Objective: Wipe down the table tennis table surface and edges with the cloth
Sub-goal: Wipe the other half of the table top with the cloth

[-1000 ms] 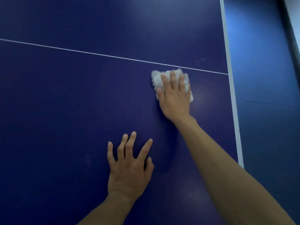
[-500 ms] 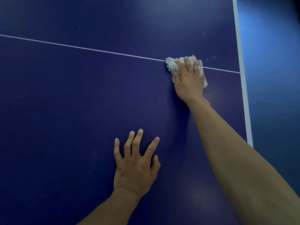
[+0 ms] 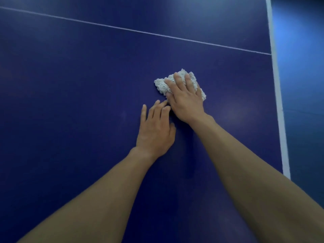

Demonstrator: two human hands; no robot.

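Observation:
The dark blue table tennis table [image 3: 70,102] fills the view, with a thin white centre line [image 3: 140,32] crossing it and a white edge stripe [image 3: 278,102] down its right side. A crumpled white cloth [image 3: 162,85] lies on the surface below the centre line. My right hand [image 3: 185,99] presses flat on top of the cloth, fingers spread over it. My left hand [image 3: 155,128] rests palm down on the table just below and left of it, holding nothing, its fingertips touching the right hand's thumb side.
Beyond the white edge stripe on the right lies a lighter blue floor [image 3: 301,67]. The table surface stretches far to the left and beyond the centre line.
My right hand has pulled the cloth back from the centre line toward me, close to my left hand. The left hand's fingers have drawn closer together.

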